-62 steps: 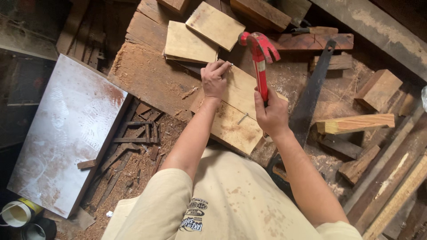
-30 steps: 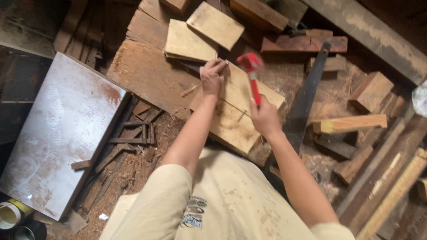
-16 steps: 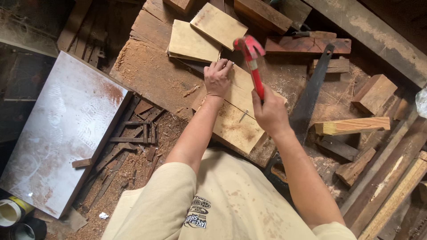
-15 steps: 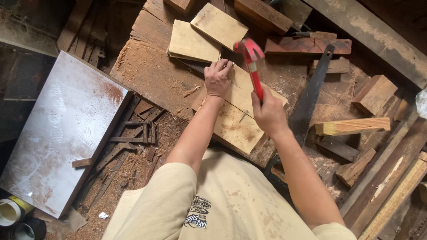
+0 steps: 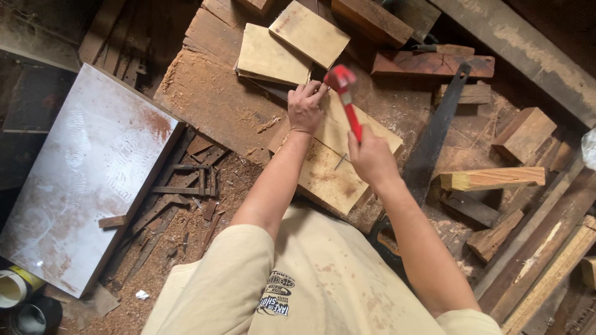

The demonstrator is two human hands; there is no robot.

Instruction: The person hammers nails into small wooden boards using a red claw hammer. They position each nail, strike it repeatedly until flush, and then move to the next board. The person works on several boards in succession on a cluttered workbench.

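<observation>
Hammer (image 5: pixel 345 99) red, stiff and likely head-heavy, gripped low on its handle in right hand (image 5: pixel 370 158), head over far end of pale board (image 5: pixel 329 164) at scene centre, left hand (image 5: pixel 305 107) pinching fingertips there, probably around a nail, unclear.

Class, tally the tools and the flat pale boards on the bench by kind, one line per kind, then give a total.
Red hammer, held in the right hand: 1
Handsaw: 1
Flat pale boards: 3 — one under the left hand, two stacked behind
Total: 5
</observation>
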